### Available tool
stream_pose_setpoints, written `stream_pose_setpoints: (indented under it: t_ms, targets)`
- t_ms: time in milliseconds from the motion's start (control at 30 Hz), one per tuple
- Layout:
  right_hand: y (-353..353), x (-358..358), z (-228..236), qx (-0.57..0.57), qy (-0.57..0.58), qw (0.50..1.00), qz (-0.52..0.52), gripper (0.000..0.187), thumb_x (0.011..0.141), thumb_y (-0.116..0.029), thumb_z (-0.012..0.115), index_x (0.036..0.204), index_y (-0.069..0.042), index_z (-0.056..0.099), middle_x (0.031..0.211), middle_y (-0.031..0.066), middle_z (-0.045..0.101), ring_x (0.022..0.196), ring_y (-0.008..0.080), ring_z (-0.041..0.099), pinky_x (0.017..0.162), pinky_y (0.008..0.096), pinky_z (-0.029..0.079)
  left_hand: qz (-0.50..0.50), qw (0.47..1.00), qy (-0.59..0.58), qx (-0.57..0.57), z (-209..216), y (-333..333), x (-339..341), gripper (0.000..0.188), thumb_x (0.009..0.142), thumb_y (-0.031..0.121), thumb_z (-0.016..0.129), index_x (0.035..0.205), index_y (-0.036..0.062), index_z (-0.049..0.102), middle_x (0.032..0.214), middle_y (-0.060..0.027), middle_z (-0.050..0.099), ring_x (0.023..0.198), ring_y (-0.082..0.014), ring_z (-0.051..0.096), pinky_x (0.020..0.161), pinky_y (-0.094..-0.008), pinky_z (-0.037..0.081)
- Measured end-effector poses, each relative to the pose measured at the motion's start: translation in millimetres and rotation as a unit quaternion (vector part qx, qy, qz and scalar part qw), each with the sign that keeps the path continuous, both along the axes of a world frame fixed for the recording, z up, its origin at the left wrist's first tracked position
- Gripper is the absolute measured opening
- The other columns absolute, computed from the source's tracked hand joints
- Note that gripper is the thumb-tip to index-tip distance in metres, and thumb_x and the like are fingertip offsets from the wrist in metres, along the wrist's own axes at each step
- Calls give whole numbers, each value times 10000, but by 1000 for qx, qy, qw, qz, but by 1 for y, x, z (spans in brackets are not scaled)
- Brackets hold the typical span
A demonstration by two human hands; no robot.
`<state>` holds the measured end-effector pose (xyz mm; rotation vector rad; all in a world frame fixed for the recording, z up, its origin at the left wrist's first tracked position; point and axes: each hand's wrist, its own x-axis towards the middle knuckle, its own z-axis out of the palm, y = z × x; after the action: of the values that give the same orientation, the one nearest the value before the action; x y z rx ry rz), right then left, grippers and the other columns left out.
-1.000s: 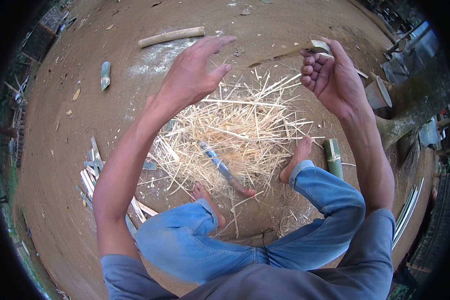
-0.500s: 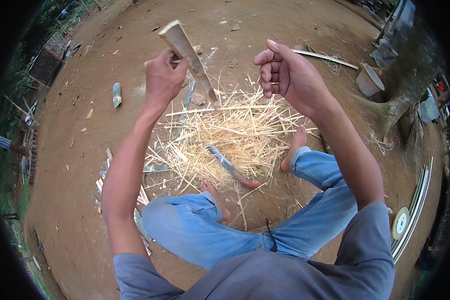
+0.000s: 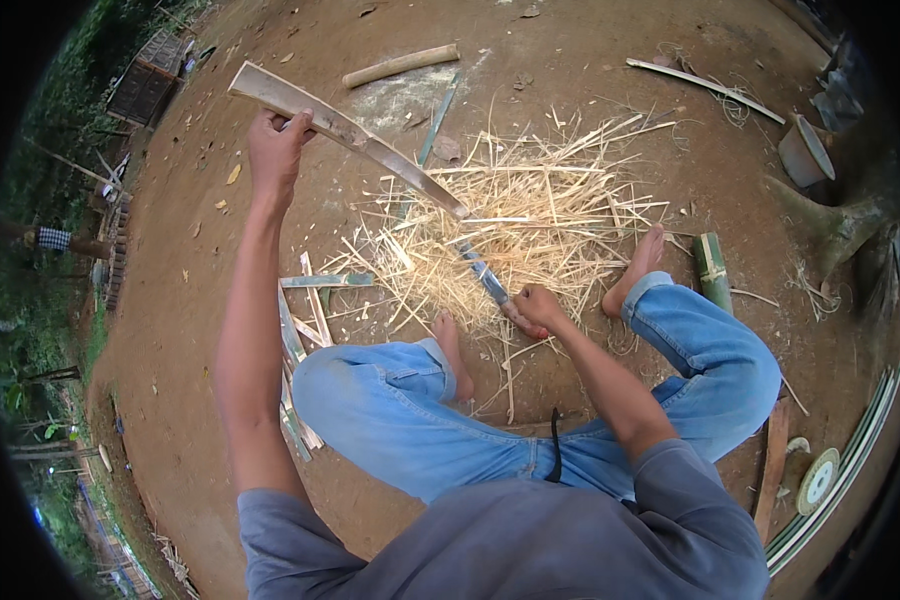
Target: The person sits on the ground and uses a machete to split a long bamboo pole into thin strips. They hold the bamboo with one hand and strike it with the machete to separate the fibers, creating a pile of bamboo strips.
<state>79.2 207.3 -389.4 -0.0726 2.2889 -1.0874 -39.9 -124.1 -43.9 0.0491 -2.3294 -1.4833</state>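
My left hand (image 3: 276, 158) is raised at the upper left, its fingers and thumb pinching a long split piece of bamboo (image 3: 385, 155). The piece slants down to the right, wide at the held end and narrow at the tip, which hangs over the pile of pale bamboo shavings (image 3: 560, 205). A machete (image 3: 485, 277) lies across the near side of that pile, blade pointing away from me. Curled fingers of my right hand (image 3: 538, 305) are closed at its brown wooden handle; the palm side is hidden.
Split bamboo strips (image 3: 295, 350) lie beside my left knee. Beyond the pile rests a bamboo pole (image 3: 400, 65). A green bamboo section (image 3: 711, 270) stands by my right foot. At the right are a bucket (image 3: 805, 152), a tree trunk, a round disc (image 3: 818, 482) and long strips (image 3: 850, 460).
My right hand has come down from the air to the machete's handle. My left hand has shifted left with the bamboo piece, which now slants flatter. The view has turned somewhat.
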Motion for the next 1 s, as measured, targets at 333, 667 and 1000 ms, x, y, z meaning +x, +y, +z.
stream_pose_setpoints:
  t_ms: [333, 667, 1000]
  targets:
    - [-20, 44, -55, 216, 15, 958, 189, 623, 810, -431, 683, 1274, -75, 467, 1314, 152, 546, 1264, 358, 452, 1023, 526, 368, -194, 979, -56, -13, 46, 35, 15, 635, 933, 219, 607, 1477, 66, 318, 1314, -129, 574, 1107, -180, 563, 905, -323, 488]
    - [-24, 31, -47, 143, -48, 979, 135, 594, 772, -359, 670, 1194, 19, 492, 1073, 237, 648, 994, 375, 639, 885, 452, 495, -224, 972, 41, -61, 42, 80, -35, 541, 760, 317, 827, 1144, 17, 592, 822, -60, 606, 720, -99, 586, 560, -230, 484]
    - [-41, 45, 63, 26, -52, 998, -19, 506, 798, -462, 576, 842, 37, 646, 671, 166, 627, 605, 284, 618, 606, 391, 495, -66, 994, 83, 8, 25, 20, -15, 391, 878, 344, 714, 998, -8, 591, 773, -58, 614, 594, -93, 597, 516, -224, 506]
